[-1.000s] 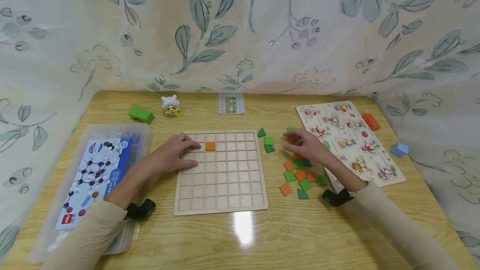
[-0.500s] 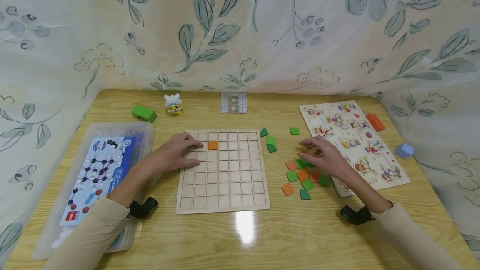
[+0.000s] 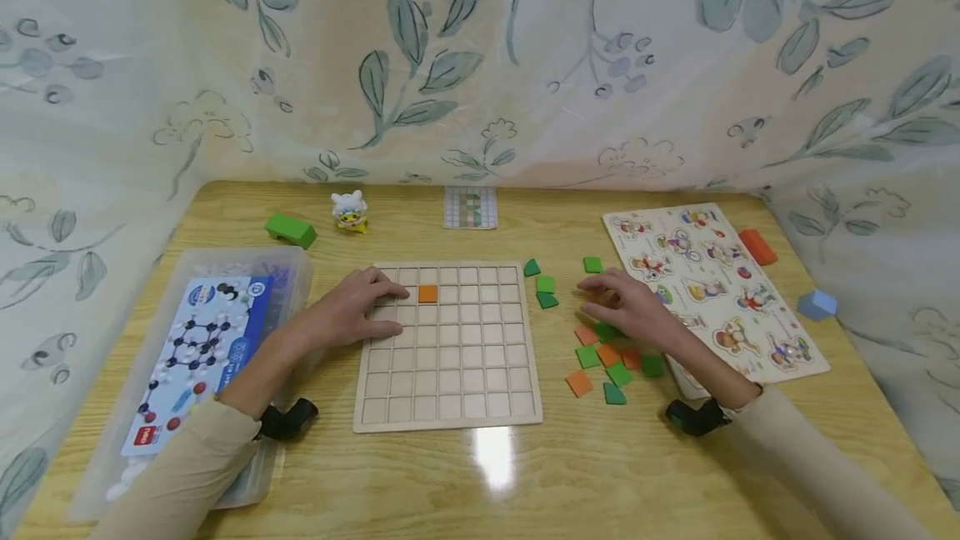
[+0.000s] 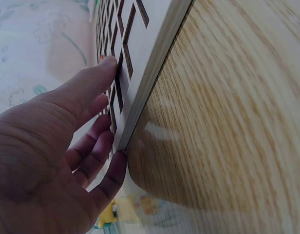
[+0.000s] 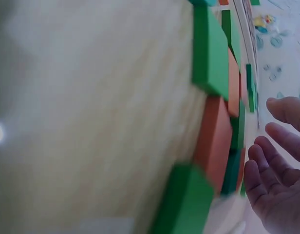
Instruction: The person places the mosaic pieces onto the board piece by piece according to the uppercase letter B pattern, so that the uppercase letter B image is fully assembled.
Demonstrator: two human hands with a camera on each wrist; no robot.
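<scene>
My left hand point(image 3: 348, 307) rests at the left edge of a wooden grid board point(image 3: 450, 357), thumb and fingers extended over its cells. In the left wrist view, the fingertips point(image 4: 110, 63) touch the board's rim and face. A single orange square tile point(image 3: 427, 294) sits in one upper cell. My right hand point(image 3: 626, 302) hovers over a loose pile of green and orange tiles right of the board, its fingers loosely bent. No tile shows between the fingers in the right wrist view, where an orange tile point(image 5: 214, 144) and green tiles point(image 5: 208, 53) lie beside the hand.
A small pattern card point(image 3: 470, 208) lies behind the board. At left is a clear plastic box point(image 3: 281, 357), with a green block point(image 3: 291, 229) and a toy figure point(image 3: 349, 212) beyond. A picture puzzle point(image 3: 712, 290), red block point(image 3: 757, 247) and blue block point(image 3: 817, 304) are at right.
My right hand first drew back from near the far green square toward the pile, then shifted slightly left and away from me. My left hand stays on the board.
</scene>
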